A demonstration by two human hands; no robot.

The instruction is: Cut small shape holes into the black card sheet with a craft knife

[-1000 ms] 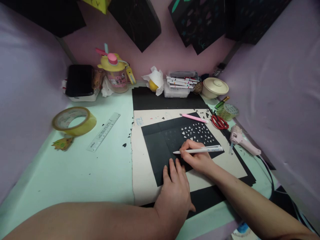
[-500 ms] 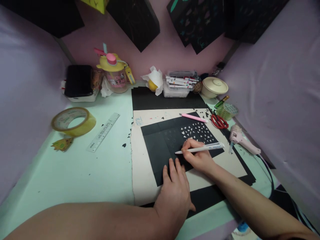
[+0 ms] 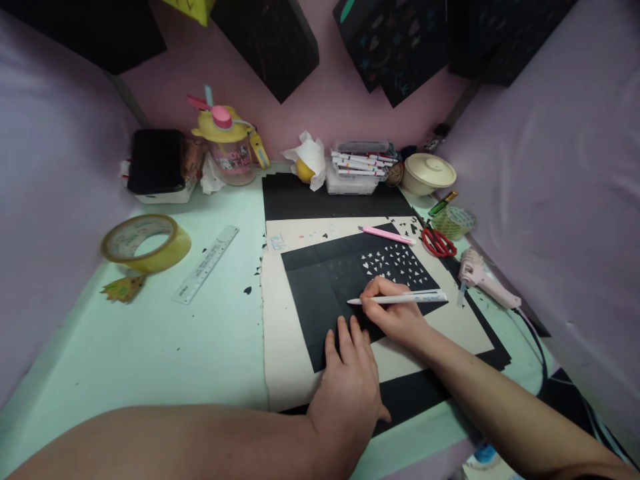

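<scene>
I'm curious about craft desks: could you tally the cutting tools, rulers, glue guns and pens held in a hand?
Cutting tools: 2 (pink craft knife, red scissors)
Rulers: 1
Glue guns: 1
Held pens: 1 (white pen, right hand)
Total: 5

The top black sheet looks like smooth, matt paper with faint creases, and the cream sheet under it like dull card with a ragged left edge. The white pen and pink cutter look like smooth plastic, as do the red scissor handles. The ruler is clear plastic; the tape roll is glossy, translucent yellow. The lidded bowl has a soft sheen, perhaps plastic, though its distance makes that uncertain. The counter looks smooth and pale.
</scene>
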